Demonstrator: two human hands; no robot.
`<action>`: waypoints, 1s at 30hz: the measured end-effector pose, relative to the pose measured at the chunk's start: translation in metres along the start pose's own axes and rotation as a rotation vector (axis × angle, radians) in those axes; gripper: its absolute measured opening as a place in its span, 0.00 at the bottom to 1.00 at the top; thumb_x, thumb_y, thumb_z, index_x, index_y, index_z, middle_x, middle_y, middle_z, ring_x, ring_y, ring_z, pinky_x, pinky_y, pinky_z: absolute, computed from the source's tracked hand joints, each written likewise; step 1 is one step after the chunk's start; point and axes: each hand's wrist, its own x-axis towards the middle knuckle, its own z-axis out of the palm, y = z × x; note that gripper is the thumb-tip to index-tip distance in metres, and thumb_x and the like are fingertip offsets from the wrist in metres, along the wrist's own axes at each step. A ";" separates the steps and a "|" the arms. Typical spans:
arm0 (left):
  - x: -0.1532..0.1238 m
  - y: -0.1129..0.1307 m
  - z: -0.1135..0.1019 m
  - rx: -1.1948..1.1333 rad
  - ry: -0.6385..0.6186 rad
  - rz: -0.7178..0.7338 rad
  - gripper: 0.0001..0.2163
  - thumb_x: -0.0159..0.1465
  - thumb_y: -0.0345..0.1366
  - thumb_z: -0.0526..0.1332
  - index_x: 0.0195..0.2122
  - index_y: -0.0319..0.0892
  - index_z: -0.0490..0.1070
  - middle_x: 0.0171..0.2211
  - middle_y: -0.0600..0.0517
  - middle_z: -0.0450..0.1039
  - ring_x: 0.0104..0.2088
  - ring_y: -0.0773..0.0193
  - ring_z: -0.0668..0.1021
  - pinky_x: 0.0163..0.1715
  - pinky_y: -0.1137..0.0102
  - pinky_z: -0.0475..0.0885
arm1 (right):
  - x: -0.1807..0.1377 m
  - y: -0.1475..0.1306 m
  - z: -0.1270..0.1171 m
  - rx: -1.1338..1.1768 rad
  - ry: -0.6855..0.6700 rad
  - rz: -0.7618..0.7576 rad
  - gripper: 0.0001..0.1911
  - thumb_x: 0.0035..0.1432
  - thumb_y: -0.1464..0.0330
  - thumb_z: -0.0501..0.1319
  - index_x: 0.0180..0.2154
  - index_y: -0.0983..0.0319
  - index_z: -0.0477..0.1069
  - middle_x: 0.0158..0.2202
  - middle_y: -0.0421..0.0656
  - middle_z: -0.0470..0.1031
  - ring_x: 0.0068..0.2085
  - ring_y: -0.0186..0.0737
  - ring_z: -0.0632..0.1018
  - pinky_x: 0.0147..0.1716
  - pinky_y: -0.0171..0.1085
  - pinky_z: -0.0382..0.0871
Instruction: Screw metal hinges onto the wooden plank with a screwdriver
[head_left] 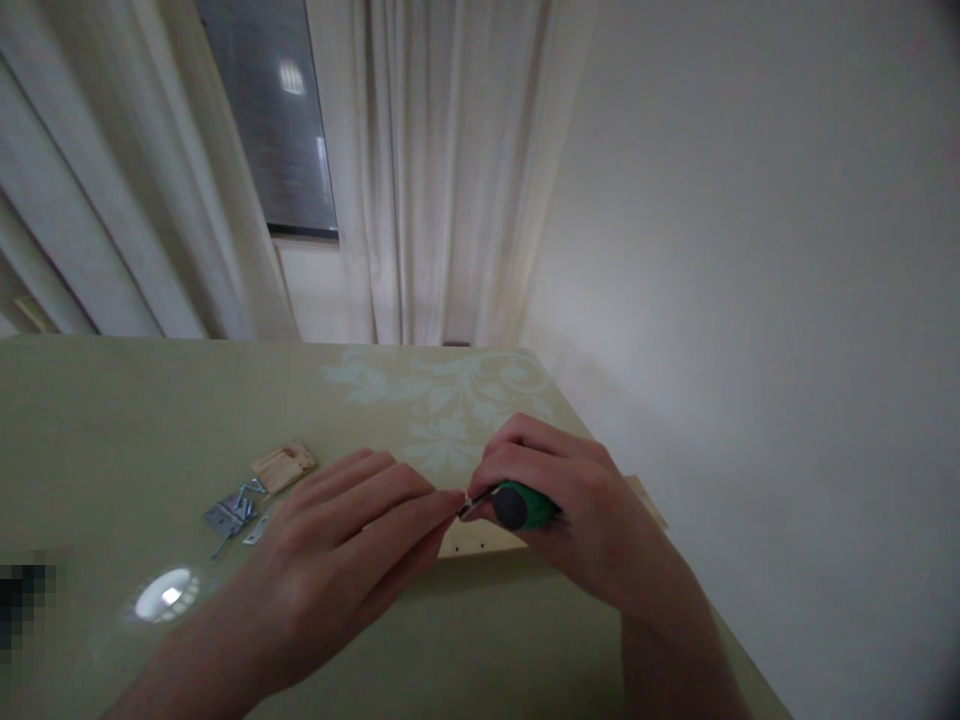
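Curtains (450,170) are seen beyond the right fingers (525,464), clenched round a green-handled tool (525,507); the left fingers' (397,530) hold is unclear.

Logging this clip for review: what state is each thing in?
Right hand: closed on green tool
Green tool: gripped
Left hand: fingers together, grip unclear
Board: partly hidden, holes showing
Screws: loose, mostly bunched
Metal plates: lying loose
Wood pieces: lying together
Curtains: parted
Window: partly uncovered

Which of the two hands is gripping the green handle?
The right hand: its fingers close around the green handle. The left hand is off that handle, with its fingertips beside the metal part in front of it.
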 end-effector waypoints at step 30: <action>0.008 0.000 0.003 -0.177 0.053 -0.119 0.12 0.72 0.25 0.61 0.53 0.42 0.74 0.40 0.52 0.78 0.37 0.70 0.79 0.37 0.75 0.74 | -0.005 -0.006 0.005 -0.109 0.151 -0.087 0.13 0.64 0.78 0.64 0.47 0.57 0.75 0.46 0.42 0.76 0.46 0.38 0.79 0.46 0.36 0.74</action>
